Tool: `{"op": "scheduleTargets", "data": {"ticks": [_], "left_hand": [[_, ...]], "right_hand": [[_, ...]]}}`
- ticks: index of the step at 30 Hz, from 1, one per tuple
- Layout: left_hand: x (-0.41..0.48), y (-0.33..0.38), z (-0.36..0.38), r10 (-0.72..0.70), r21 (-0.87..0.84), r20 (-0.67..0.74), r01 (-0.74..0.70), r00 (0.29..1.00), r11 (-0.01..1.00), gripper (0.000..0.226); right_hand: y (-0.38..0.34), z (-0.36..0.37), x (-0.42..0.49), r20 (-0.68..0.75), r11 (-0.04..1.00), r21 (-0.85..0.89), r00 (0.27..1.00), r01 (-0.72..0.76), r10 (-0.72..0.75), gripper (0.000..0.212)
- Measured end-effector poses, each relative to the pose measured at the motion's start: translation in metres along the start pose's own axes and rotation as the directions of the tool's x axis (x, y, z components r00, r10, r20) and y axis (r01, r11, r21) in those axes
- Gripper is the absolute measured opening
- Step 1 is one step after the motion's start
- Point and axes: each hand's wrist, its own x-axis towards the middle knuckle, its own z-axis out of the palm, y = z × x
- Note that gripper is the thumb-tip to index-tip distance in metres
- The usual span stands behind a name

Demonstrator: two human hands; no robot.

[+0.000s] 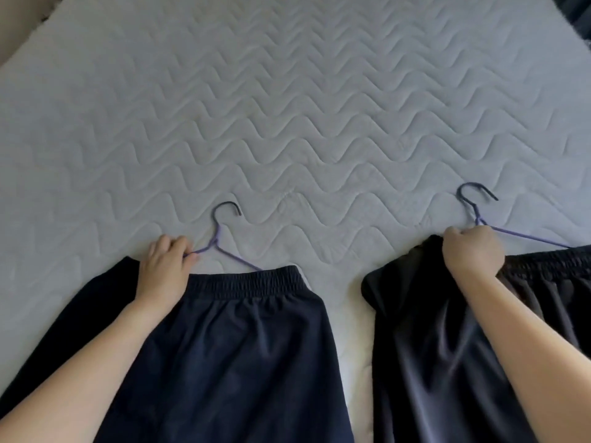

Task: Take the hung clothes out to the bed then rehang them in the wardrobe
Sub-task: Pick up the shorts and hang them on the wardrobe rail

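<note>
Two dark garments with elastic waistbands lie flat on the bed [287,107], each on a purple wire hanger. The navy garment [236,340] is on the left; its hanger [220,238] has a dark hook pointing away from me. My left hand [164,266] pinches that hanger's left shoulder wire. The black garment [431,346] lies on the right, its hanger [476,206] sticking out above the waistband. My right hand [470,251] is closed on that hanger's neck and the bunched waistband.
The bed has a pale grey quilted cover with a wavy stitch pattern, stretching far beyond the garments. A beige surface [19,24] shows past the bed's top left corner. Something dark [575,11] sits at the top right corner.
</note>
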Motion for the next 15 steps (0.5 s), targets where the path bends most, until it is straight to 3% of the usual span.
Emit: {"op": "scheduleTargets", "data": {"ticks": [3, 6, 8, 12, 15], "left_hand": [[-0.002, 0.0, -0.015, 0.078, 0.103, 0.089, -0.087, 0.993, 0.991, 0.016], [-0.01, 0.002, -0.043, 0.011, -0.062, 0.267, 0.005, 0.964, 0.998, 0.021], [-0.018, 0.003, -0.074, -0.022, -0.202, 0.303, 0.086, 0.953, 0.976, 0.022], [-0.054, 0.012, -0.151, 0.035, -0.34, 0.351, 0.092, 0.936, 0.936, 0.015], [-0.095, 0.013, -0.21, 0.049, -0.353, 0.395, 0.102, 0.917, 0.93, 0.014]], "right_hand": [[0.011, -0.014, -0.013, 0.02, 0.991, 0.125, 0.999, 0.046, -0.049, 0.021], [0.016, -0.048, -0.035, 0.106, 0.892, 0.453, 0.993, -0.007, -0.046, 0.011], [0.02, -0.079, -0.059, 0.087, 0.796, 0.605, 0.995, -0.016, -0.047, 0.011], [0.038, -0.155, -0.116, 0.007, 0.691, 0.722, 1.0, -0.007, 0.002, 0.01], [0.044, -0.231, -0.156, 0.004, 0.649, 0.761, 1.0, -0.012, 0.014, 0.016]]}}
